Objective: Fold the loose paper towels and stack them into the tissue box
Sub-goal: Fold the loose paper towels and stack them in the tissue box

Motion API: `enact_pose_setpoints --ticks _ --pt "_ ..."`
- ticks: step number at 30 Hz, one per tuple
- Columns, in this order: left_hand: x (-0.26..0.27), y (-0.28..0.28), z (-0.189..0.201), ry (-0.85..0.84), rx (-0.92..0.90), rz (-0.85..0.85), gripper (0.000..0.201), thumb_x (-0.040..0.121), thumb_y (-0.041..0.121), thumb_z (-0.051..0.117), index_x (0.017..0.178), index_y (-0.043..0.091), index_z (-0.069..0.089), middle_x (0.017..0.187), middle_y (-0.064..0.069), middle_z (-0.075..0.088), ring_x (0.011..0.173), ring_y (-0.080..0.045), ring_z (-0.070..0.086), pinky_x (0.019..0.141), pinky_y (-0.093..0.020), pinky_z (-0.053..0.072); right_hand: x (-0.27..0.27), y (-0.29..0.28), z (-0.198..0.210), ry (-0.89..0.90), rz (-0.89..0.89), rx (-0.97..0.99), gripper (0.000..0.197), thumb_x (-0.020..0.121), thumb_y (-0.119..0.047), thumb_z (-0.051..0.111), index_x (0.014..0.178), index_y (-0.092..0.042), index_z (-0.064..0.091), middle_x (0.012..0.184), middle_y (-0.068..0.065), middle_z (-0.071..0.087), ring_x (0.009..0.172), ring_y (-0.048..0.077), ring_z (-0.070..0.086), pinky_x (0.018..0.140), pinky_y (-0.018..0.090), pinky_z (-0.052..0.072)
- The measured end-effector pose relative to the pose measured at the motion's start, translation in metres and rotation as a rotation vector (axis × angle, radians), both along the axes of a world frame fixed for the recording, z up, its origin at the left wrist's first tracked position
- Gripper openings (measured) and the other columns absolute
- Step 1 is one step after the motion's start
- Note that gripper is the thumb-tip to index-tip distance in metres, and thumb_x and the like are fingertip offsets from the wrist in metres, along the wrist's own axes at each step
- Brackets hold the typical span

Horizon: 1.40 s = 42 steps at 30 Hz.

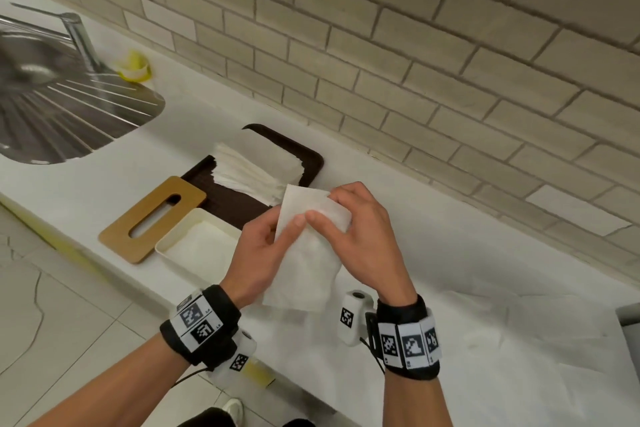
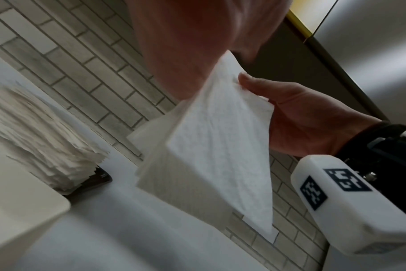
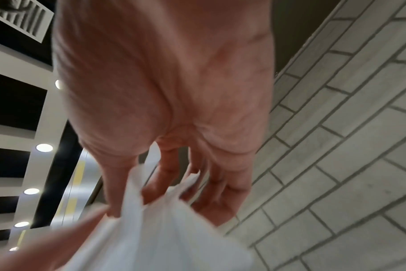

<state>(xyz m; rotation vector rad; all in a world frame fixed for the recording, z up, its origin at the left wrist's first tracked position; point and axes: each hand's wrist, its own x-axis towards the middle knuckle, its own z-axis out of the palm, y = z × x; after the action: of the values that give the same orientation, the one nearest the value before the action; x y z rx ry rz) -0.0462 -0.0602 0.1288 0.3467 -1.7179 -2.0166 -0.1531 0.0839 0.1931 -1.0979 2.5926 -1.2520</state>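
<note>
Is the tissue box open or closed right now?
Open. The tissue box has no top on; its wooden lid lies flat beside it on the counter.

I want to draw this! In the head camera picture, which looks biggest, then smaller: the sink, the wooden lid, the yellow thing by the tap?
1. sink, though its left side runs out of the picture
2. wooden lid
3. yellow thing, smallest; it sits farther from the camera, which shrinks it a bit
</note>
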Motion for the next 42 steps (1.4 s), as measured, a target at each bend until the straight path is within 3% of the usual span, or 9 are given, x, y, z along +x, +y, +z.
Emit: enact_pose_setpoints --ticks 6,13,16,19,24,30,35,39,42 --pt "0.011 -0.03 -0.008 0.019 0.132 0.272 0.03 0.107 0.026 0.063 0.136 0.017 0.067 0.127 0.0 0.077 0.118 -0.024 0.074 0.093 -0.048 0.063 0.05 -0.044 -0.044 -0.52 -0.017 -0.184 0.078 0.091 -0.041 0.086 0.14 -0.043 0.025 0.123 -0.01 0.068 0.104 0.002 0.073 0.088 0.029 0.064" --pt "0.029 -0.108 -0.052 -0.066 0.354 0.485 0.042 0.101 0.021 0.076 0.135 0.019 0.051 0.127 -0.006 0.076 0.117 -0.027 0.075 0.092 -0.045 0.063 0.07 -0.064 -0.114 -1.009 -0.113 -0.343 0.057 0.095 -0.001 0.079 0.135 -0.028 0.048 0.119 0.011 0.076 0.086 0.014 0.078 0.091 0.043 0.066" --pt "0.041 -0.134 -0.065 -0.222 0.004 0.493 0.065 0.094 0.011 0.082 0.146 0.024 0.045 0.133 0.008 0.064 0.1 0.006 0.071 0.081 -0.018 0.058 0.067 -0.069 -0.132 -0.911 -0.159 -0.233 0.061 0.094 -0.004 0.077 0.135 -0.034 0.044 0.107 0.008 0.08 0.078 0.01 0.075 0.082 0.03 0.064" --pt "0.05 -0.155 -0.084 -0.439 -0.382 0.384 0.07 0.095 0.016 0.081 0.149 0.037 0.042 0.136 0.005 0.06 0.108 -0.008 0.065 0.095 -0.033 0.052 0.07 -0.074 -0.143 -0.646 -0.203 -0.012 0.063 0.095 -0.011 0.075 0.135 -0.041 0.038 0.087 0.001 0.073 0.071 0.005 0.069 0.068 0.015 0.053" --pt "0.048 -0.16 -0.101 -0.715 -0.847 0.125 0.066 0.098 0.015 0.074 0.153 0.031 0.04 0.116 -0.019 0.071 0.111 -0.037 0.068 0.092 -0.046 0.057 0.082 -0.087 -0.152 -0.292 -0.179 0.337 0.065 0.096 -0.024 0.073 0.141 -0.039 0.029 0.108 0.007 0.072 0.1 0.03 0.07 0.087 0.049 0.06" --pt "0.037 -0.14 -0.1 -0.685 -1.322 0.171 0.036 0.089 0.026 0.081 0.116 0.013 0.061 0.128 -0.015 0.047 0.114 -0.038 0.047 0.088 -0.051 0.053 0.08 -0.099 -0.147 0.244 0.006 0.435 0.034 0.099 -0.052 0.061 0.123 -0.029 0.061 0.119 0.002 0.055 0.11 0.024 0.053 0.094 0.043 0.048" --pt "0.018 -0.136 -0.112 -1.226 -1.209 -0.338 0.072 0.098 0.073 0.053 0.145 0.018 0.045 0.159 -0.02 0.016 0.144 -0.05 0.03 0.115 -0.058 0.04 0.084 -0.109 -0.166 0.218 0.326 0.862 0.067 0.099 -0.077 0.033 0.128 -0.032 0.073 0.128 0.007 0.069 0.132 0.03 0.055 0.127 0.064 0.005" --pt "0.013 -0.129 -0.096 -1.137 -1.245 -0.234 0.069 0.096 0.061 0.069 0.138 0.01 0.051 0.154 -0.022 0.032 0.135 -0.048 0.044 0.111 -0.057 0.045 0.082 -0.07 -0.152 0.109 0.211 0.55 0.054 0.1 -0.075 0.043 0.114 -0.032 0.072 0.125 -0.005 0.07 0.134 0.019 0.054 0.13 0.064 0.009" --pt "0.018 -0.089 -0.083 -0.72 -1.334 0.089 0.039 0.092 0.025 0.081 0.118 0.005 0.06 0.138 -0.025 0.052 0.119 -0.05 0.054 0.086 -0.061 0.056 0.076 0.002 -0.147 0.063 -0.035 0.287 0.038 0.102 -0.068 0.05 0.111 -0.035 0.069 0.122 -0.014 0.07 0.126 0.011 0.058 0.126 0.054 0.028"
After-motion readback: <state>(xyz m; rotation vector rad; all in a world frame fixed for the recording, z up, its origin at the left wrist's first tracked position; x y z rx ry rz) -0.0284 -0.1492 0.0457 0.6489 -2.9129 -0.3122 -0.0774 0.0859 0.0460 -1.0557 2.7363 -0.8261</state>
